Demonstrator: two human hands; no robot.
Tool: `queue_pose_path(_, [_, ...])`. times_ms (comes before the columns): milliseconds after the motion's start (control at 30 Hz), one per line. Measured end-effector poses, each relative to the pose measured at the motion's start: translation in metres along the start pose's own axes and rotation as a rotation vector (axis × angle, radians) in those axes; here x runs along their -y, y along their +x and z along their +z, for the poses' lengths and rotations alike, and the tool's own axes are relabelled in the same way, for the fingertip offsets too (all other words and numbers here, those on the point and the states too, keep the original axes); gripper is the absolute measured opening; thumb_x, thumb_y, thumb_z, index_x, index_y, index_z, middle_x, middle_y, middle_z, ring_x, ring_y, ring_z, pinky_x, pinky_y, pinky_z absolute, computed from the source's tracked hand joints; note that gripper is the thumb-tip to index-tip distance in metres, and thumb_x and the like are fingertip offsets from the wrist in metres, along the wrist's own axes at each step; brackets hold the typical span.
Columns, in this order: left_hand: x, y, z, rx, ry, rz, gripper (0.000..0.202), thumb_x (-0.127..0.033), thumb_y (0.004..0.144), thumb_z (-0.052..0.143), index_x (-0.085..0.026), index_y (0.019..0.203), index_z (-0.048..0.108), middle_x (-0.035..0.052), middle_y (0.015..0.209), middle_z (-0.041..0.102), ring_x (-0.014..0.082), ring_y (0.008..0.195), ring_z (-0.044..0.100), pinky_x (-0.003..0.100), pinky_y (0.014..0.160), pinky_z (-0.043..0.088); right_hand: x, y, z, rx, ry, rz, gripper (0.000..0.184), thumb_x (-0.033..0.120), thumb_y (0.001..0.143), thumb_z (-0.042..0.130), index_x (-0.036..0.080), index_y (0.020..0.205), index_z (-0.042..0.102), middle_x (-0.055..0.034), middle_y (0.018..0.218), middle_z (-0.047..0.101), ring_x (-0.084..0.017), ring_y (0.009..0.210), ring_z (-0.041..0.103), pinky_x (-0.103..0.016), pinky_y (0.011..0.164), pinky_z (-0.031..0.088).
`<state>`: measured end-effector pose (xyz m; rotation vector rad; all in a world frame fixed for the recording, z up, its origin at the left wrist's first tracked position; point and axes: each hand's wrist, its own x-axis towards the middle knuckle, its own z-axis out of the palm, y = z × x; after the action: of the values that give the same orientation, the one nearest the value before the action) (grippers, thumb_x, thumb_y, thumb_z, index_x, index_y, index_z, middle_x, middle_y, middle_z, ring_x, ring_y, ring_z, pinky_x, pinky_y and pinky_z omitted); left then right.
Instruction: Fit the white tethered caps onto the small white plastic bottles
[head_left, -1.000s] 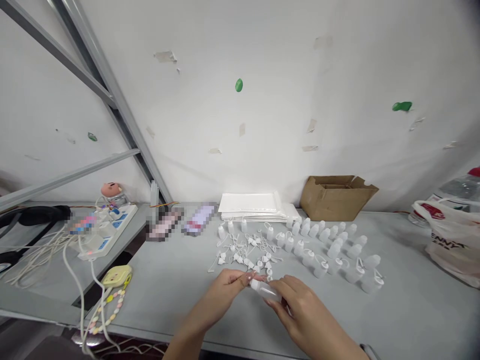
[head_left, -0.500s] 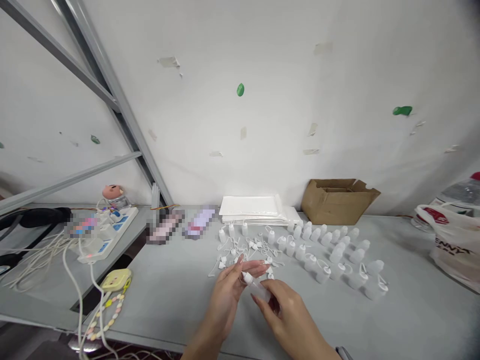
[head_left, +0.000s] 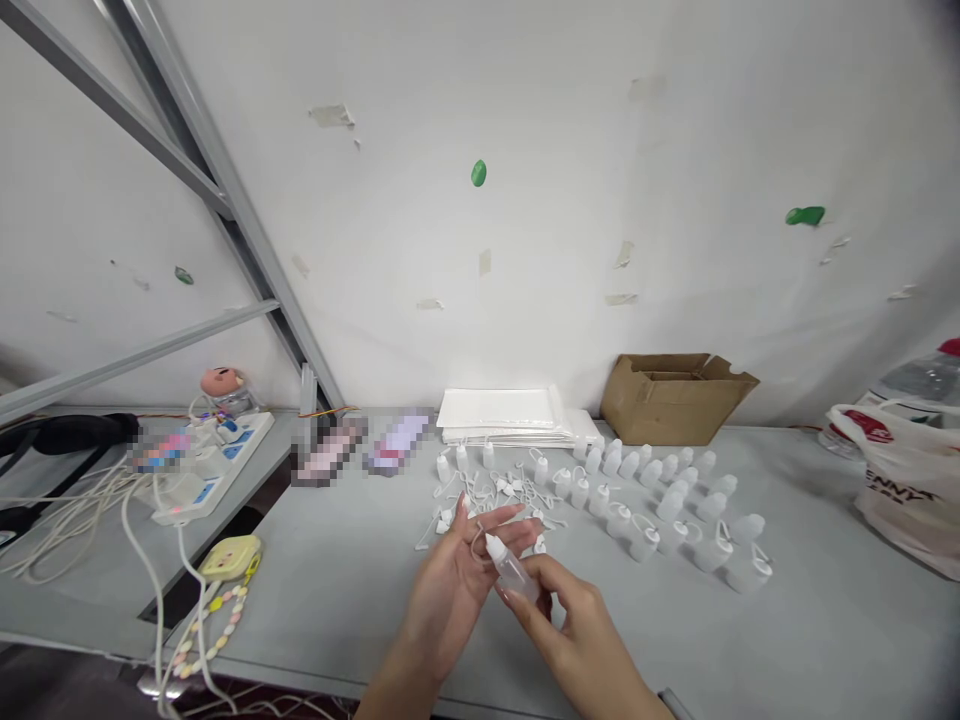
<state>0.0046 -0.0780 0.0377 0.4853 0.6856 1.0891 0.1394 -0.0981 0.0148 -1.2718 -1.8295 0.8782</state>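
Note:
My right hand [head_left: 570, 625] grips a small translucent dropper bottle [head_left: 511, 570] by its body, nozzle pointing up and left. My left hand [head_left: 465, 570] is cupped at the nozzle end, its fingertips on the bottle's thin tethered cap loop [head_left: 478, 537]. Both hands hover just above the grey table [head_left: 352, 590], near its front edge. Right behind them lies a scatter of loose white caps with tethers [head_left: 495, 495], and several small bottles [head_left: 675, 510] stand and lie in rows to the right.
A stack of white sheets [head_left: 502, 413] and an open cardboard box [head_left: 671, 395] sit against the wall. A plastic bag [head_left: 911, 490] is far right. At left are a power strip [head_left: 210, 465] with cables, a yellow case [head_left: 232, 555] and blurred items [head_left: 360, 447].
Both hands have drawn closer together and tilted the bottle more upright. My left hand turned from a pinch at the nozzle to a cupped hold around the cap loop.

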Motion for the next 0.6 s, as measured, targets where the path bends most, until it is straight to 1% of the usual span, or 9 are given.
queue_pose_path(67, [0.0,0.001,-0.001,-0.016,0.005,0.024,0.047,-0.049,0.083,0.042,-0.01,0.093,0.067,0.0142,0.101,0.069,0.0264,0.108,0.056,0.04,0.103,0.03,0.001,0.0,-0.001,0.011,0.002,0.023,0.023,0.037,0.083,0.047,0.018,0.073,0.057,0.0014,0.059,0.053,-0.012,0.054,0.048,-0.021,0.052,0.041])
queue_pose_path(167, [0.003,0.002,-0.002,-0.047,0.056,0.103,0.039,-0.043,0.081,0.049,-0.01,0.087,0.069,0.0126,0.097,0.07,0.0269,0.105,0.058,0.04,0.101,0.033,0.001,0.0,-0.002,0.032,0.01,0.045,0.022,0.036,0.083,0.047,0.018,0.072,0.056,0.0018,0.059,0.052,-0.012,0.054,0.048,-0.021,0.052,0.04])
queue_pose_path(267, [0.008,0.002,0.0,-0.12,0.171,0.176,0.032,-0.039,0.079,0.054,-0.011,0.082,0.069,0.0119,0.092,0.071,0.0274,0.101,0.06,0.041,0.098,0.035,0.0,-0.001,-0.002,0.046,0.017,0.041,0.022,0.036,0.083,0.047,0.018,0.072,0.055,0.0017,0.06,0.052,-0.012,0.056,0.047,-0.022,0.053,0.04])
queue_pose_path(367, [0.013,0.003,0.001,-0.187,0.287,0.224,0.032,-0.04,0.078,0.055,-0.012,0.077,0.069,0.0121,0.088,0.072,0.0277,0.098,0.061,0.04,0.095,0.037,-0.002,-0.001,0.0,0.059,0.032,0.048,0.023,0.037,0.083,0.047,0.018,0.072,0.055,0.0017,0.061,0.052,-0.012,0.057,0.048,-0.022,0.054,0.04])
queue_pose_path(500, [0.02,0.004,0.002,-0.181,0.349,0.226,0.034,-0.044,0.077,0.054,-0.014,0.077,0.07,0.0121,0.089,0.072,0.0277,0.098,0.061,0.039,0.093,0.038,-0.008,-0.003,0.01,0.132,0.088,0.059,0.027,0.04,0.085,0.045,0.018,0.076,0.055,0.0006,0.064,0.055,-0.012,0.058,0.048,-0.022,0.053,0.039])
queue_pose_path(567, [0.022,0.004,0.003,-0.154,0.418,0.213,0.035,-0.045,0.077,0.053,-0.015,0.079,0.07,0.0112,0.091,0.071,0.0274,0.097,0.061,0.04,0.094,0.038,-0.014,-0.005,0.016,0.164,0.13,0.046,0.025,0.039,0.086,0.043,0.017,0.084,0.054,-0.0002,0.067,0.057,-0.013,0.058,0.049,-0.022,0.054,0.04])
queue_pose_path(600, [0.023,0.004,0.003,-0.119,0.478,0.211,0.035,-0.045,0.077,0.053,-0.016,0.08,0.071,0.0106,0.093,0.071,0.0271,0.098,0.06,0.039,0.095,0.037,-0.018,-0.007,0.017,0.166,0.138,0.042,0.023,0.038,0.086,0.043,0.017,0.089,0.053,-0.0003,0.068,0.058,-0.013,0.058,0.05,-0.022,0.054,0.041])
